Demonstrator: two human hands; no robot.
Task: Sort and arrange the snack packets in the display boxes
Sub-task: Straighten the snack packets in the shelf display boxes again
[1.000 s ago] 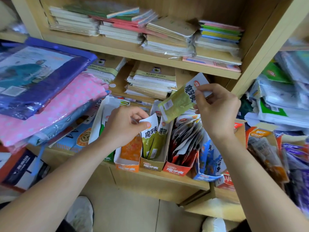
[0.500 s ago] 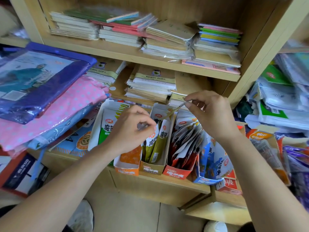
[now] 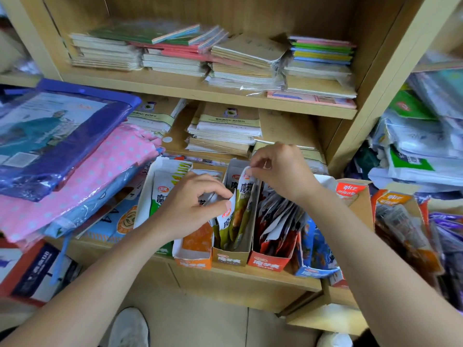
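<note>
A row of narrow display boxes stands on the lower shelf: an orange box (image 3: pixel 194 256), a tan box (image 3: pixel 231 257) with olive-green snack packets, a red box (image 3: pixel 269 262) crammed with red packets and a blue box (image 3: pixel 317 270). My right hand (image 3: pixel 278 169) pinches the white top of an olive-green packet (image 3: pixel 244 196) that stands in the tan box. My left hand (image 3: pixel 190 204) pinches the top of another green packet (image 3: pixel 226 216) at the front of the same box.
A large green-and-white bag (image 3: pixel 160 194) leans left of the boxes. Pink dotted and blue plastic-wrapped items (image 3: pixel 75 156) pile up at the left. Stacks of notebooks (image 3: pixel 225 126) fill the shelves behind. More snack packets (image 3: pixel 406 226) hang at the right.
My right hand brought the olive-green packet down from above the boxes and lowered it into the tan box. My left hand stayed at the front packets of that box.
</note>
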